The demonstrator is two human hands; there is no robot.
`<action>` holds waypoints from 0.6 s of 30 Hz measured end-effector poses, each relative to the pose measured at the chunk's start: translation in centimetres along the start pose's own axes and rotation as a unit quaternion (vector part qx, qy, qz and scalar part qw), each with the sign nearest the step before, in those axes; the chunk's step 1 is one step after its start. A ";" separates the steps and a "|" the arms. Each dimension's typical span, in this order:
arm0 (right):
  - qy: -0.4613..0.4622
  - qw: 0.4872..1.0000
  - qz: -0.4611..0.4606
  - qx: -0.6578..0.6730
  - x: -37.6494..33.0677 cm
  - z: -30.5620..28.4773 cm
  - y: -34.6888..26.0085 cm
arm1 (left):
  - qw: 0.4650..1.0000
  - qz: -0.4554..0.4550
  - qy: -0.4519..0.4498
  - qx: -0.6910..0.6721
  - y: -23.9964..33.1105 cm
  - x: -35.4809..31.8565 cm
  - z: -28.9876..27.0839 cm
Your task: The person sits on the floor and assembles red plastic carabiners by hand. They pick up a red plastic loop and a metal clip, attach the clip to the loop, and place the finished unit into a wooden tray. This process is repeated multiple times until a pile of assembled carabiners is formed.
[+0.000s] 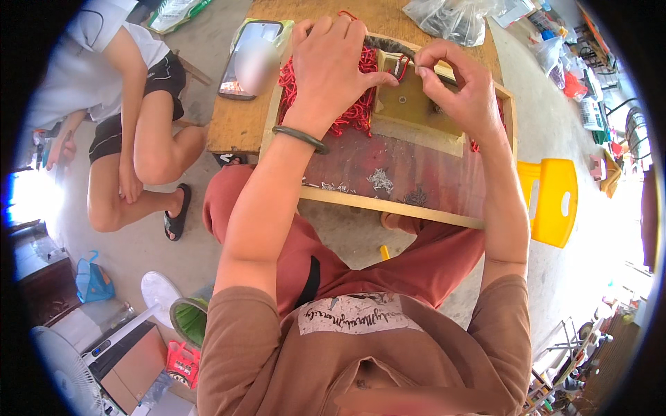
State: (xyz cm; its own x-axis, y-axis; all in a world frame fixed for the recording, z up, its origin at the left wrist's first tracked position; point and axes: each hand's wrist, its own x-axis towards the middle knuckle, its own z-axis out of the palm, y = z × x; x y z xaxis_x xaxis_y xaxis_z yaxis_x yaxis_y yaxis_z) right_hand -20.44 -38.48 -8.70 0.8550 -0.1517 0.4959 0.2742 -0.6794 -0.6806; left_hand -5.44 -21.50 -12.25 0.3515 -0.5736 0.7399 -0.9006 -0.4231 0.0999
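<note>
Near the frame's centre lies a shallow wooden tray [388, 205] on the bench [236, 125]. Above it, the left hand [333, 66] rests spread over red clips [350, 114]. The right hand [461, 87] fingers pinch one red clip [402, 66], upper centre. A phone [250, 59] lies upper left.

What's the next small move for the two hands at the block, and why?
Probably seat the red clip down onto the small wooden block: the left hand and right hand both pinch at it above the block, and it looks not yet set.

Phone [250, 59], yellow stool [553, 201], perhaps fan [66, 367]
</note>
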 end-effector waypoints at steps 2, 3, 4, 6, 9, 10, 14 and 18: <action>0.024 0.999 -0.021 -0.003 0.1 0.2 0.8 | 1.000 0.004 0.012 -0.001 0.0 0.0 0.1; 0.036 0.999 -0.031 -0.004 0.1 0.4 1.1 | 1.000 0.005 0.017 0.000 0.0 -0.1 0.0; 0.037 0.999 -0.035 -0.009 0.1 0.5 1.3 | 1.000 0.004 0.014 -0.006 -0.1 -0.2 0.0; 0.043 0.998 -0.041 -0.019 0.0 0.8 1.5 | 1.000 0.005 0.006 -0.018 -0.2 -0.2 -0.1; 0.061 0.994 -0.057 -0.070 -0.1 1.7 1.2 | 1.000 0.001 -0.003 -0.015 -0.2 -0.3 -0.1; 0.064 0.992 -0.067 -0.089 -0.1 1.9 1.4 | 1.000 0.000 -0.006 -0.014 -0.1 -0.3 -0.1; 0.072 0.968 -0.127 -0.202 0.3 2.1 1.7 | 1.000 -0.009 -0.018 -0.009 0.0 -0.2 -0.3; 0.080 0.966 -0.098 -0.226 0.4 2.6 1.4 | 0.997 -0.017 -0.061 -0.041 0.2 -0.1 -0.9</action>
State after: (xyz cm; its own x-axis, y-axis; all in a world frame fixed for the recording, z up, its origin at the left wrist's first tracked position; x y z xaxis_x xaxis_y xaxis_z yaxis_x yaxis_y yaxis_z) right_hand -18.57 -37.64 -10.84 0.7169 -0.0737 0.6933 0.1723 -0.9448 -0.2785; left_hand -5.91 -20.89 -11.74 0.4058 -0.6433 0.6492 -0.9038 -0.3880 0.1805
